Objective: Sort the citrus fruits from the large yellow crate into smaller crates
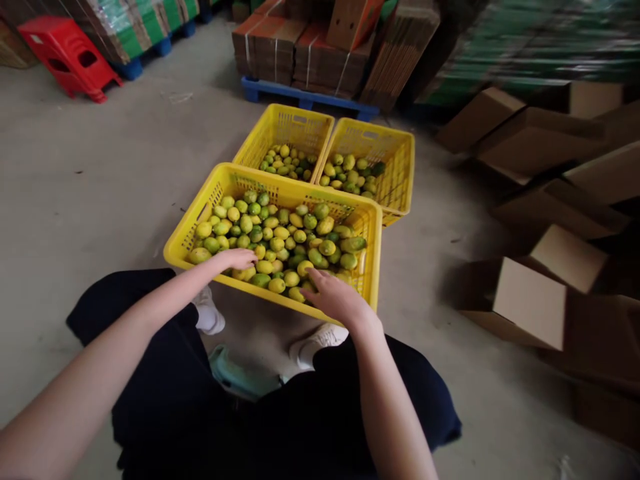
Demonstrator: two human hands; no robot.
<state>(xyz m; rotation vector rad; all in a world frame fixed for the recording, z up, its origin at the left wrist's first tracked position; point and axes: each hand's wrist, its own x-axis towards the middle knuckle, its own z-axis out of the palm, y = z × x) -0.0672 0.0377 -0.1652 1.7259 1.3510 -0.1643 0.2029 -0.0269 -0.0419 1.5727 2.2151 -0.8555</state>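
Observation:
In front of me stands a yellow plastic crate (373,267) holding many lemons (281,233), some yellow and some green. My left hand (239,259) reaches over the crate's near left side, palm down, fingers stretched out onto the fruit. Across from it, my right hand (334,293) comes in over the near right edge with thumb and fingers apart, beside a yellow lemon (305,268). Neither hand is wrapped round a fruit. Whether the fingertips press on the lemons, I cannot tell.
Two more yellow crates, a left one (327,123) and a right one (411,167), stand behind with fewer lemons. Open cardboard boxes (530,303) lie at the right. Bundled cartons rest on a blue pallet (305,97). A red stool (70,57) stands far left.

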